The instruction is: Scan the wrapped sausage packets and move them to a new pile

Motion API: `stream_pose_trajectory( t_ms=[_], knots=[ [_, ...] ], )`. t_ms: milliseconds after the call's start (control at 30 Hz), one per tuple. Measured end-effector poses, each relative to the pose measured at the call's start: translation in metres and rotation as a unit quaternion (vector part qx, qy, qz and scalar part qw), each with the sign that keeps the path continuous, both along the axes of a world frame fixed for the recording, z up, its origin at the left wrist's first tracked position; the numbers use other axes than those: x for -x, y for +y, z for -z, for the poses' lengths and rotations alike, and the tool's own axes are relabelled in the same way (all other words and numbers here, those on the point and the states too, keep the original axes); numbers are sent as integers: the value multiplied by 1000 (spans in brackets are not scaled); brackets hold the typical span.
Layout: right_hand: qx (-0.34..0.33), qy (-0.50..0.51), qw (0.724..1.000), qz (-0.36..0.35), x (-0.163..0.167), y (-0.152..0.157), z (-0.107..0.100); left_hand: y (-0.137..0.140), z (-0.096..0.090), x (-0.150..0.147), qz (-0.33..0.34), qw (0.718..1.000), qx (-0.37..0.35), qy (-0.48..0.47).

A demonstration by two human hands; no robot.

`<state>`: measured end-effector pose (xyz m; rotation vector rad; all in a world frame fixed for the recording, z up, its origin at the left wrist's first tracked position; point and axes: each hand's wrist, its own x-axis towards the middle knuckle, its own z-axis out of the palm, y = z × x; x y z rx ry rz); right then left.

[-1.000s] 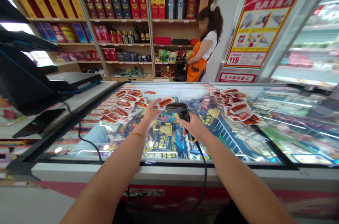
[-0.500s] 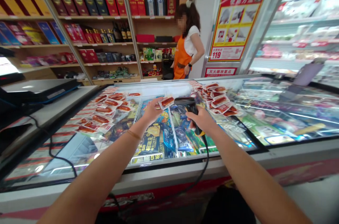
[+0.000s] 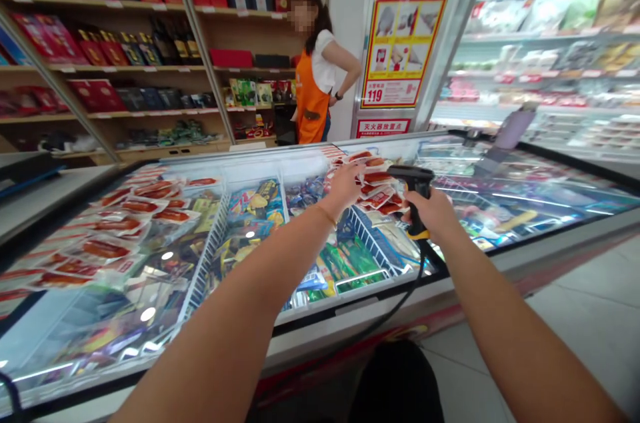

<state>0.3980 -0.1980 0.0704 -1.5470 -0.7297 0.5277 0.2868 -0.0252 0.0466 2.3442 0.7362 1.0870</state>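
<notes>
Head view: right of centre, a black scanner (image 3: 419, 188) is near a pile of clear-wrapped, red-brown sausages (image 3: 377, 198) on a glass-topped freezer (image 3: 330, 326). The right hand (image 3: 434, 213) is wrapped round the scanner; the left hand (image 3: 346, 184) is at the pile, its grip unclear. Behind stand shelves (image 3: 130, 68) and a person (image 3: 325, 70).

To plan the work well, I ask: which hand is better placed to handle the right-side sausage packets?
Probably the left hand: it is at those packets, while the right hand has its grip around a scanner.
</notes>
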Motion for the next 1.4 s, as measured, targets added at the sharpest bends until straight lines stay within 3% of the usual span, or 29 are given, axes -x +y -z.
stream_pose_trajectory(
  t_ms=[100, 200, 300, 433, 500, 600, 733, 833, 1000, 1200, 1300, 1400],
  knots=[
    [8, -1, 1000, -23, 4, 8, 7, -3, -1, 10, -48, 997, -19, 63],
    [17, -11, 999, -34, 15, 19, 12, -5, -2, 40, -84, 993, -14, 80],
    [15, -15, 997, -68, 36, 32, 11, -3, 0, 87, -120, 988, 1, 98],
    [8, -28, 991, -128, 80, 53, 1, 6, 2, 172, -206, 967, 25, 147],
    [3, -32, 987, -160, 107, 64, -4, 9, 2, 219, -273, 941, 38, 197],
    [-11, -27, 978, -206, 147, 80, -4, 8, -1, 286, -373, 877, 26, 302],
    [-8, 2, 970, -243, 183, 93, 11, 1, -1, 345, -439, 809, 16, 391],
    [-7, 23, 962, -272, 194, 94, 27, -4, 4, 355, -431, 801, 47, 412],
    [13, 44, 957, -286, 190, 87, 40, -5, 12, 331, -438, 809, 68, 386],
    [13, 44, 959, -279, 186, 82, 37, -2, 11, 298, -395, 856, 86, 322],
    [16, 41, 958, -283, 187, 79, 36, 0, 6, 301, -437, 860, 54, 258],
    [18, 31, 954, -299, 189, 78, 36, 2, 6, 320, -519, 830, 47, 200]
  ],
)
